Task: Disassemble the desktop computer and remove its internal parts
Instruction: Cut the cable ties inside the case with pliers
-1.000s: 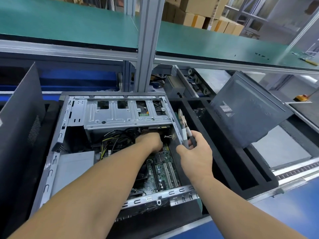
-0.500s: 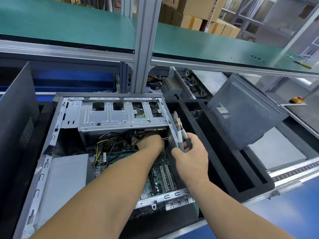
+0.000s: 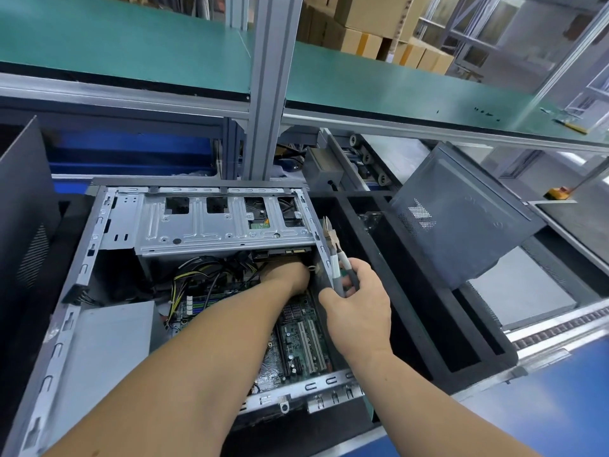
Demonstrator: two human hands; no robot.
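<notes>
An open desktop computer case point(image 3: 82, 265) lies on its side in front of me. Inside are a silver drive cage point(image 3: 211, 225), a green motherboard point(image 3: 303, 341), a cable bundle point(image 3: 201, 275) and a grey power supply point(image 3: 102, 344). My left hand point(image 3: 290, 275) reaches deep inside, under the drive cage's right end; its fingers are hidden there. My right hand point(image 3: 359, 308) grips the handles of side cutters point(image 3: 333, 249) at the case's right wall, jaws pointing up.
A removed dark side panel point(image 3: 461, 216) leans at the right over black foam trays point(image 3: 412, 291). Another dark panel point(image 3: 23, 219) stands at the left. A grey upright post point(image 3: 270, 87) and a green shelf point(image 3: 131, 44) rise behind the case. A conveyor rail point(image 3: 560, 328) runs at the right.
My view has shifted slightly. The left hand has pushed a little further up under the drive cage. The right hand keeps the cutters at the case's right wall.
</notes>
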